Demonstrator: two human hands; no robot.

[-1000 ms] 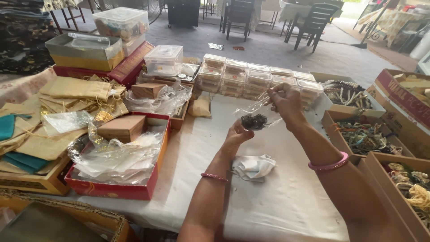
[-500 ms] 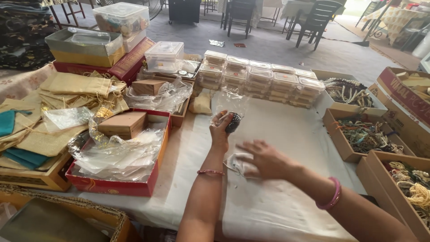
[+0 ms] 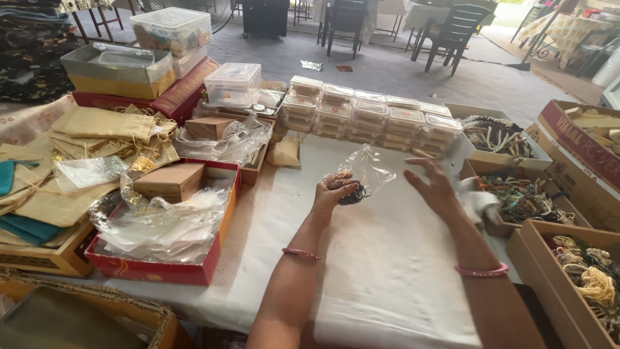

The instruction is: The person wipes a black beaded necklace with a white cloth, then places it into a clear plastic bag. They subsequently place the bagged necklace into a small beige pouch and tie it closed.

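Two hands work above the white tablecloth (image 3: 387,271), and between them sits a small clear plastic pouch (image 3: 367,169) with a dark, beaded piece of jewellery (image 3: 352,192) at its bottom. The left hand (image 3: 332,194) is curled around the lower end of the pouch, fingers closed on the dark jewellery through the plastic, so the crinkled top of the pouch stands up and leans to the right. The right hand (image 3: 434,184) hovers just beside it, palm down and fingers spread, gripping nothing; something white and crumpled (image 3: 479,201) shows just behind it, though I cannot tell whether the hand touches it. A pink bangle (image 3: 301,253) rings the left wrist and another pink bangle (image 3: 481,271) the right.

Behind the pouch, a row of stacked clear lidded boxes (image 3: 371,116) runs across the table. To the right stand open cardboard boxes: one with pearl-like strands (image 3: 494,132), one with tangled mixed beads (image 3: 523,197), and a nearer one with pale and gold necklaces (image 3: 591,271). To the left, a red tray (image 3: 155,271) holds crumpled clear plastic (image 3: 161,223) and a small brown box (image 3: 171,181). Further left lie beige fabric pouches (image 3: 106,126) with gold drawstrings.
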